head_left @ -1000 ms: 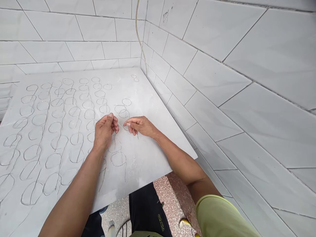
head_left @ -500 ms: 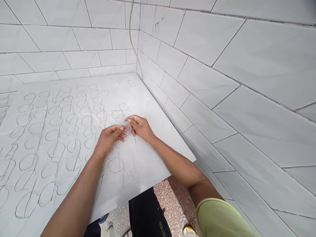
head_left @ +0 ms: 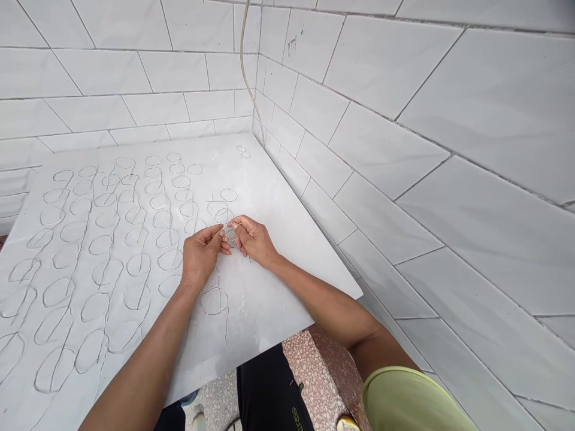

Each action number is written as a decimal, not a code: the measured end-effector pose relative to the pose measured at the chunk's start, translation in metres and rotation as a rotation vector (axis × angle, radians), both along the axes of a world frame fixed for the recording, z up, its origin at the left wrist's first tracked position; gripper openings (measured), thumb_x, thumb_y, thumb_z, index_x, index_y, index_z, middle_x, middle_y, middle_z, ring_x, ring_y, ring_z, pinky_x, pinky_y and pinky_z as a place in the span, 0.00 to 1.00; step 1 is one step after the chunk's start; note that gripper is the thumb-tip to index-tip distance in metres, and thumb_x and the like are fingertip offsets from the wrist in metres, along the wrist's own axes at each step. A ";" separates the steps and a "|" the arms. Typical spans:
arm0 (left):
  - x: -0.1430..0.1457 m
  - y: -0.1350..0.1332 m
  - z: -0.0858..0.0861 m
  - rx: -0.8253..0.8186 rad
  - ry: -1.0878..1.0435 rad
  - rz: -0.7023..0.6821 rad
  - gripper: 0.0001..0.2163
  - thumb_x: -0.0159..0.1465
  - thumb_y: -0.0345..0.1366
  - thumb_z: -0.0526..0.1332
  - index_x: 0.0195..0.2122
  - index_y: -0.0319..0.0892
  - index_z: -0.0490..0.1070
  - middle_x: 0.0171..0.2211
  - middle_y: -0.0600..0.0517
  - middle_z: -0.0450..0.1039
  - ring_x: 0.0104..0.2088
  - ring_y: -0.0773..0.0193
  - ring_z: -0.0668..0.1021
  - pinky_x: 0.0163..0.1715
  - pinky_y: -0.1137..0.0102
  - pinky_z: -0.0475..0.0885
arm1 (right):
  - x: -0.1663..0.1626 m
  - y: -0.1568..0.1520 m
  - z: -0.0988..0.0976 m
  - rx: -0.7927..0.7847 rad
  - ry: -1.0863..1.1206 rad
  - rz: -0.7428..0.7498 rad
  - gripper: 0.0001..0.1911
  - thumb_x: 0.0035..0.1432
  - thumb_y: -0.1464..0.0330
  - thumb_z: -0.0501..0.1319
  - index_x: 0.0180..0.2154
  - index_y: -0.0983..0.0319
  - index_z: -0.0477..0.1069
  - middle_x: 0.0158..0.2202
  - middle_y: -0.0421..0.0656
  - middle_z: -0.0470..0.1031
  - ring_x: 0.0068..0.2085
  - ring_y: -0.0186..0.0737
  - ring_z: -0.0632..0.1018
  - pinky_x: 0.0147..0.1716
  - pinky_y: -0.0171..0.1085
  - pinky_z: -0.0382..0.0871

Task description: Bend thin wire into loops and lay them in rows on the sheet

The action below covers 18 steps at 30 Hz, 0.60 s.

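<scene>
My left hand (head_left: 203, 251) and my right hand (head_left: 252, 239) meet over the white board, fingertips close together. Both pinch one thin wire loop (head_left: 232, 240), mostly covered by the fingers, with a short tail hanging below my right hand. Just beyond them lie a few loose wire rings (head_left: 229, 195). Nearer to me, a wire ring with a long straight tail (head_left: 214, 301) rests flat on the board. Left of my left hand, many similar wire rings are laid out in long rows (head_left: 103, 244).
The white board (head_left: 287, 287) reaches back to a tiled corner. A tiled wall (head_left: 381, 143) runs close along its right side. A pale cable (head_left: 245, 66) hangs down in the corner. Two small rings (head_left: 242, 151) lie near the far edge. Speckled flooring (head_left: 299, 353) shows below.
Both hands stay at the same spot, fingers shifting slightly on the wire loop. The whole view has moved a little, so everything sits slightly farther right.
</scene>
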<state>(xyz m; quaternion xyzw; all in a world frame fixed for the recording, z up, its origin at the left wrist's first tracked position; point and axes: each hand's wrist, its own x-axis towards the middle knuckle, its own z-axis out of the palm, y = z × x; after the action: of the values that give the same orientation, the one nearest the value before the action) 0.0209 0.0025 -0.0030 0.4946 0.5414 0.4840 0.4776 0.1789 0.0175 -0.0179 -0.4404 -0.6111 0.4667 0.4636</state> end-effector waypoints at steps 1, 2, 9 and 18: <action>-0.001 0.000 0.000 0.005 0.031 -0.007 0.19 0.62 0.43 0.68 0.51 0.38 0.79 0.31 0.49 0.80 0.27 0.60 0.81 0.36 0.61 0.80 | 0.000 0.000 -0.001 -0.008 0.006 -0.009 0.12 0.70 0.59 0.53 0.43 0.57 0.71 0.19 0.31 0.66 0.15 0.30 0.65 0.18 0.31 0.60; -0.002 0.000 0.000 0.009 0.051 -0.018 0.19 0.63 0.43 0.68 0.51 0.38 0.79 0.32 0.48 0.80 0.28 0.60 0.81 0.36 0.61 0.80 | -0.001 -0.001 -0.001 -0.013 0.010 -0.017 0.11 0.70 0.59 0.53 0.43 0.56 0.71 0.19 0.31 0.67 0.15 0.30 0.65 0.17 0.31 0.60; -0.008 0.000 0.007 -0.025 0.091 -0.097 0.17 0.62 0.38 0.67 0.51 0.38 0.79 0.34 0.47 0.81 0.28 0.61 0.82 0.35 0.63 0.81 | -0.003 -0.004 0.001 -0.033 0.003 -0.032 0.09 0.69 0.61 0.53 0.42 0.56 0.69 0.19 0.30 0.66 0.15 0.30 0.64 0.17 0.31 0.59; -0.005 -0.001 0.003 -0.045 0.113 -0.078 0.14 0.64 0.40 0.65 0.47 0.39 0.80 0.36 0.48 0.80 0.29 0.62 0.82 0.36 0.64 0.81 | -0.005 -0.008 0.000 0.041 -0.051 -0.056 0.11 0.70 0.59 0.53 0.41 0.56 0.69 0.20 0.32 0.66 0.20 0.31 0.66 0.22 0.30 0.61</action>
<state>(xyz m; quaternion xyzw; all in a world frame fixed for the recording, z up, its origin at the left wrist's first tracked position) 0.0157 0.0015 0.0003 0.5311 0.5584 0.4240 0.4757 0.1736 0.0100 -0.0181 -0.4595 -0.6194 0.4296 0.4697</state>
